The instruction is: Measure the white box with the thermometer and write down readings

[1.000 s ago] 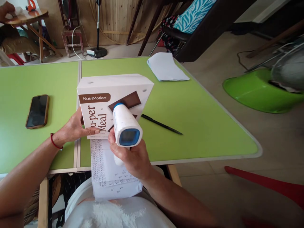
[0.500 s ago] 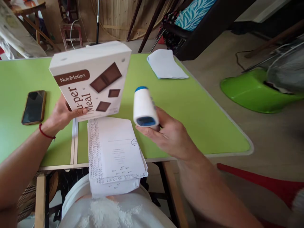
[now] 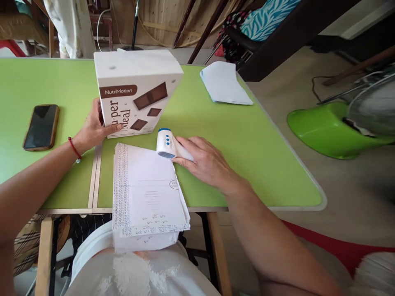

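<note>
My left hand [image 3: 98, 125] grips the lower left side of a white NutriMotion box [image 3: 138, 94], thumb across its front. The box stands upright on the green table, its printed chocolate pieces facing me. In my right hand [image 3: 203, 160] is a white and blue handheld infrared thermometer [image 3: 166, 144], fingers wrapped round its handle. It lies low over the table, on its side, by the upper right corner of a stack of papers [image 3: 148, 185]. These papers carry handwriting and hang over the table's front edge.
A phone [image 3: 41, 126] in a brown case lies on the green table [image 3: 262, 164] at left. Folded white paper [image 3: 225, 84] rests near the far right edge. Beyond the table, a green plastic stool or tub [image 3: 327, 129] stands on the floor.
The box has come down and right onto the table in my left hand. My right hand has lowered the thermometer leftward and turned it onto its side, showing its buttons.
</note>
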Demonstrator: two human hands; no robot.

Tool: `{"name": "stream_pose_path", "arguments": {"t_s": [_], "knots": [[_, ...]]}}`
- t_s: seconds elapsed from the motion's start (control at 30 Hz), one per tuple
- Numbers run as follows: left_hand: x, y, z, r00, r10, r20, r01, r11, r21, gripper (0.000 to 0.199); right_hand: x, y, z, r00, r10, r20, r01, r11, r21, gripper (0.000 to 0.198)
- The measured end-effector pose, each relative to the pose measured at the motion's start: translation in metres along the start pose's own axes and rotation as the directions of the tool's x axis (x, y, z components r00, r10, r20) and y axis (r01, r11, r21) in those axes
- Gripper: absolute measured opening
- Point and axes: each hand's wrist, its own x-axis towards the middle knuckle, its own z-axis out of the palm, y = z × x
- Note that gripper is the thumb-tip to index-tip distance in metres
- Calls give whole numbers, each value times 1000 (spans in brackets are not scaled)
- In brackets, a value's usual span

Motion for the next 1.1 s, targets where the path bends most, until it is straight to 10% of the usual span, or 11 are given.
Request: {"name": "stream_pose_path", "arguments": {"t_s": [0.2,0.3,0.4,0.5,0.57,0.83,1.1], "knots": [[-19,-11,-5,988,136,-79,-101,934,344,65,13,6,3,999,9,49,-8,1000,-17,49],[-44,-6,-2,929,342,-138,-177,742,647,52,17,4,5,999,18,42,-16,999,-50,48],[-67,8,12,885,341,316,-463,581,669,44,23,0,6,999,22,41,-20,998,-64,43],[-83,20,28,680,56,731,-644,524,558,85,26,0,2,999,20,47,-17,997,-70,42],[-91,22,34,597,-73,799,-686,471,555,94,23,5,-7,999,9,44,-7,999,-40,46],[-102,22,42,623,-164,765,-656,424,625,88,-25,49,-32,938,321,127,-305,943,-130,34],[-106,20,55,631,-118,767,-668,420,614,84,-60,50,-27,962,268,39,-267,963,-44,11]]}}
